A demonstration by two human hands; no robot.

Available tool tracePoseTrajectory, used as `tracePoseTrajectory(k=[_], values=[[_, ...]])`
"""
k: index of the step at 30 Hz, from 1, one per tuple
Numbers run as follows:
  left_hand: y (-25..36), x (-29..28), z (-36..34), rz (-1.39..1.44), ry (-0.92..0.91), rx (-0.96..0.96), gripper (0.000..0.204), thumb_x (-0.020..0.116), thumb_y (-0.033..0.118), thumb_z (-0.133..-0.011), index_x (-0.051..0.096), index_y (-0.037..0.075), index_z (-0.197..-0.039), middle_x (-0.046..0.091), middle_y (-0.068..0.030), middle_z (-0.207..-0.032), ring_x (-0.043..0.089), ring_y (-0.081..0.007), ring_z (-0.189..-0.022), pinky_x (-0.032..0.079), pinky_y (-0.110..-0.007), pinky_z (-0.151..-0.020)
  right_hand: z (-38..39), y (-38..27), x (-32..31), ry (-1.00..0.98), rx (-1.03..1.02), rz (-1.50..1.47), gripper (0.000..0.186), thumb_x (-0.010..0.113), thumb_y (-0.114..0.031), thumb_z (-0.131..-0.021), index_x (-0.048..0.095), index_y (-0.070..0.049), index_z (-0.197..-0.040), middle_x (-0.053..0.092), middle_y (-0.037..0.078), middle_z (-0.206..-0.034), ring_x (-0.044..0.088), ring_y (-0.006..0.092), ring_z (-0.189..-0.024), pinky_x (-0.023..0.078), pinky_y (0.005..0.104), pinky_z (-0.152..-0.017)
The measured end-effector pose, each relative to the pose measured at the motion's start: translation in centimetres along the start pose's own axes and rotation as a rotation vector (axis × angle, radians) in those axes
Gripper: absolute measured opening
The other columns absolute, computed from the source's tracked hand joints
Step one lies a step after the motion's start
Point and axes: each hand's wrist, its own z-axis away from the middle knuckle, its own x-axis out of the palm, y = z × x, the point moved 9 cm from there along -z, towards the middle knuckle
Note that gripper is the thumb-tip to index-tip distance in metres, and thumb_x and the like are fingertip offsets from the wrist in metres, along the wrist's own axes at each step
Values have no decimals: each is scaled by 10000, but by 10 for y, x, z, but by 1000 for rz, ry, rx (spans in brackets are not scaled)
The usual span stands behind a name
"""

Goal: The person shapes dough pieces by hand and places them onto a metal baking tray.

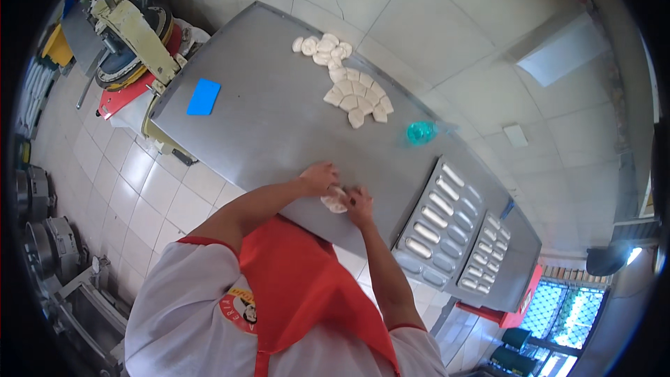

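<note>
My left hand (pixel 319 176) and my right hand (pixel 359 201) are together on a flattened piece of pale dough (pixel 332 202) at the near edge of the steel table (pixel 244 98), fingers curled onto it from either side. Farther back lie several cut dough pieces (pixel 354 91), with a smaller group of rounded lumps (pixel 322 47) above them. Right of my hands is a metal moulded tray (pixel 433 265) with long hollows, several holding pale oblong pieces (pixel 441 202). A second moulded tray (pixel 479 272) lies beside it, farther right.
A blue rectangular object (pixel 203 96) lies on the table's left part and a green transparent container (pixel 422 132) near the back edge. A cream-coloured machine (pixel 136 35) stands off the left end, metal equipment (pixel 52 251) at the lower left. Red crates (pixel 513 318) sit under the right end.
</note>
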Motion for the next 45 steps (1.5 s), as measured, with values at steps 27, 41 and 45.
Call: tracePoseTrajectory(k=[27, 41, 45], values=[[13, 12, 16, 231, -175, -147, 350, 791, 376, -713, 651, 138, -928, 624, -51, -903, 633, -276, -906, 508, -427, -832, 19, 1, 6, -66, -159, 110, 377, 762, -419, -773, 710, -183, -1063, 608, 24, -968, 582, 230, -989, 367, 447, -872], [18, 5, 71, 173, 55, -118, 582, 813, 353, -734, 586, 133, -1223, 543, -117, -1270, 508, -313, -1184, 433, -463, -997, 52, -37, 19, -83, 34, 248, 488, 738, -286, -822, 604, -182, -1280, 577, 124, -1192, 530, 314, -1146, 349, 485, -993], [-7, -14, 121, 394, 234, -320, 655, 802, 314, -758, 528, 129, -1324, 504, -148, -1318, 482, -353, -1219, 415, -459, -1050, 82, -79, 32, 36, -28, 202, 487, 608, -200, -923, 522, -100, -1392, 489, 185, -1416, 448, 402, -1303, 305, 548, -1097]])
